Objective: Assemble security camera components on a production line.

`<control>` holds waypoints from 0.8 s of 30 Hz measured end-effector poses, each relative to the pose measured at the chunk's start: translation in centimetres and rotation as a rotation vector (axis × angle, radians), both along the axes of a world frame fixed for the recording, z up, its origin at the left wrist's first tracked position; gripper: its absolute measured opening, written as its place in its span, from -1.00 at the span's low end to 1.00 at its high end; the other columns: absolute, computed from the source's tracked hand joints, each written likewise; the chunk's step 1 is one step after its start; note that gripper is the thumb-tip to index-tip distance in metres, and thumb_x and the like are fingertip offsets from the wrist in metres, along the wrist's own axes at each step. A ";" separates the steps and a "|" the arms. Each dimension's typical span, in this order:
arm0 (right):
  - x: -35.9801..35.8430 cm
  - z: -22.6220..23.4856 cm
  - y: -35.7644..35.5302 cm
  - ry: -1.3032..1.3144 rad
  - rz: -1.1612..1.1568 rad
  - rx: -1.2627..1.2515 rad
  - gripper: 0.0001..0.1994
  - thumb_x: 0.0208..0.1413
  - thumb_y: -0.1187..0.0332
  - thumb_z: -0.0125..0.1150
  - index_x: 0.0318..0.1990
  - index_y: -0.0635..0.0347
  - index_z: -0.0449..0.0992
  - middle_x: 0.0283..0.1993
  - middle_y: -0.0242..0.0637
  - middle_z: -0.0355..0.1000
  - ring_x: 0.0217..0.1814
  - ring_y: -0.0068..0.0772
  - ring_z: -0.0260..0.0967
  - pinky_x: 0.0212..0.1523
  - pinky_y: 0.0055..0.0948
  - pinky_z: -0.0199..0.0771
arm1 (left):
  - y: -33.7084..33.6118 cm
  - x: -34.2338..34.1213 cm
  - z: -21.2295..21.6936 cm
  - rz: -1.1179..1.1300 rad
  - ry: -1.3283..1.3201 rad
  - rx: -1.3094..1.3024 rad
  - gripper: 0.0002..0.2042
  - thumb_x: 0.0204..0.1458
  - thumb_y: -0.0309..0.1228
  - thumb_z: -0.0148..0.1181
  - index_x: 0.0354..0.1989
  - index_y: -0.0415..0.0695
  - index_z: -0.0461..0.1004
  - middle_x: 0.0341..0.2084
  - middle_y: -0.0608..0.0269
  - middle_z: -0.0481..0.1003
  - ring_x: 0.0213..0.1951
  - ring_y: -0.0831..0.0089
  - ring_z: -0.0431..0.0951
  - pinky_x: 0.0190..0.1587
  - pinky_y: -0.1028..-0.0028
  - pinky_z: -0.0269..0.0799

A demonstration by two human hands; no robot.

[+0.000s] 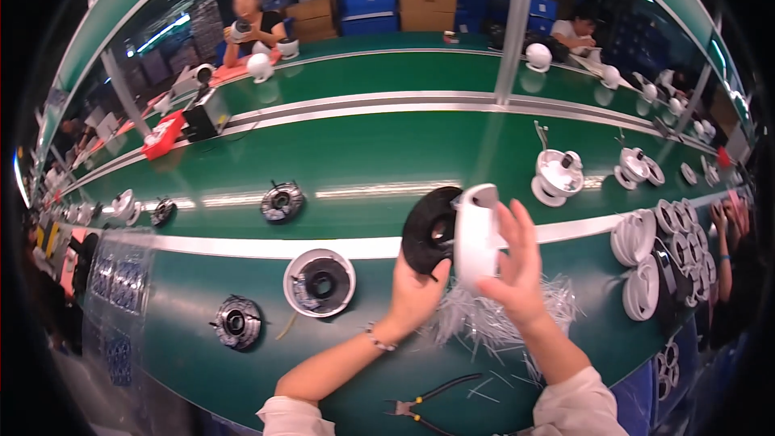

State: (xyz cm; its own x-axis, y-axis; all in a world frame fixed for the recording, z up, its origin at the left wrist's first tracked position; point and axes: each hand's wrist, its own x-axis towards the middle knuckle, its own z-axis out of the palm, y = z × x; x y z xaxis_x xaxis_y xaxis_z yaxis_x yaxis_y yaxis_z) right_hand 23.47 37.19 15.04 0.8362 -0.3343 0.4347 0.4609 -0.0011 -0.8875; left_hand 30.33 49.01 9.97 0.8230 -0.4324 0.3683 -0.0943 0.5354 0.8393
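My left hand point(410, 297) is closed on a black round part point(423, 234) with a hole in its middle. Against its right side stands a white round housing point(475, 246), tilted on edge, which the thumb and fingers of my right hand point(519, 270) grip. A pile of thin clear plastic strips point(545, 307) lies beneath my right hand. To the left are a white bowl-shaped housing point(288, 287) with a black ring inside and a black ring-shaped part point(237, 323) wrapped in wires. Cutting pliers point(432, 390) with black handles lie nearest me, jaws to the left.
A green conveyor belt point(387, 145) crosses ahead, carrying another black ring part point(282, 203) and white assemblies point(559, 176). White rings point(642, 287) are stacked at right; clear plastic trays point(121, 274) sit at left. Co-workers point(257, 28) work across the line; another person's hands point(726, 222) show at far right.
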 end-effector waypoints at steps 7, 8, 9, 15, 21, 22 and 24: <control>0.2 -0.7 -1.5 0.023 0.065 -0.111 0.11 -0.48 0.38 0.45 0.22 0.24 -0.30 0.23 -0.01 -0.20 0.25 -0.20 -0.09 0.16 -0.28 0.06 | 1.9 0.5 2.1 -0.748 0.346 0.208 -0.21 -0.09 -0.01 0.08 0.22 -0.05 -0.20 0.16 0.17 -0.02 0.17 0.25 0.05 0.15 0.13 0.04; 0.1 -0.8 -1.6 0.060 0.070 -0.151 0.14 -0.52 0.36 0.48 0.22 0.25 -0.29 0.24 0.02 -0.19 0.26 -0.18 -0.09 0.18 -0.29 0.02 | 2.3 1.1 0.8 -0.890 0.283 -0.060 -0.21 -0.09 0.22 -0.19 0.21 -0.06 -0.16 0.15 0.14 0.00 0.16 0.22 0.06 0.13 0.13 0.06; 0.2 -1.2 -1.7 0.061 0.047 -0.238 0.14 -0.53 0.34 0.49 0.22 0.26 -0.27 0.23 0.03 -0.18 0.26 -0.17 -0.09 0.19 -0.29 0.00 | 2.0 0.9 1.4 -0.745 0.450 -0.077 -0.19 -0.10 0.30 -0.35 0.20 -0.09 -0.11 0.12 0.10 0.07 0.15 0.19 0.09 0.12 0.13 0.08; 1.0 -1.5 -1.8 0.077 -0.070 -0.398 0.16 -0.57 0.12 0.49 0.19 0.34 -0.20 0.11 0.09 -0.05 0.18 -0.05 -0.02 0.14 -0.22 0.04 | 0.1 0.6 1.7 -0.420 0.758 -0.196 -0.37 0.01 0.13 -0.34 0.08 -0.14 0.12 -0.04 0.07 0.26 0.02 0.16 0.25 0.08 0.14 0.13; 0.8 -1.5 -0.6 0.107 -0.188 -0.785 0.10 -0.57 0.06 0.47 0.17 0.33 -0.07 0.16 0.04 -0.04 0.20 -0.05 -0.08 0.13 -0.24 0.01 | -0.4 0.8 1.4 -0.267 0.663 -0.069 -0.43 0.02 0.08 -0.35 -0.02 -0.16 0.23 -0.13 0.07 0.32 -0.12 0.21 0.37 -0.08 0.24 0.37; 0.8 -1.6 -0.3 0.108 -0.183 -0.784 0.10 -0.57 0.06 0.47 0.17 0.33 -0.07 0.16 0.04 -0.04 0.20 -0.05 -0.08 0.13 -0.24 0.01 | -0.2 0.9 1.4 -0.301 0.689 -0.106 -0.45 0.02 0.05 -0.34 -0.03 -0.16 0.23 -0.13 0.07 0.32 -0.13 0.22 0.38 -0.12 0.23 0.39; 0.7 -1.7 0.0 0.108 -0.223 -0.788 0.10 -0.59 0.10 0.49 0.17 0.33 -0.07 0.16 0.01 -0.03 0.18 -0.08 -0.02 0.13 -0.24 0.04 | 0.1 0.9 1.6 -0.333 0.715 -0.143 -0.47 0.03 0.03 -0.33 -0.03 -0.15 0.23 -0.14 0.07 0.32 -0.14 0.22 0.39 -0.15 0.22 0.42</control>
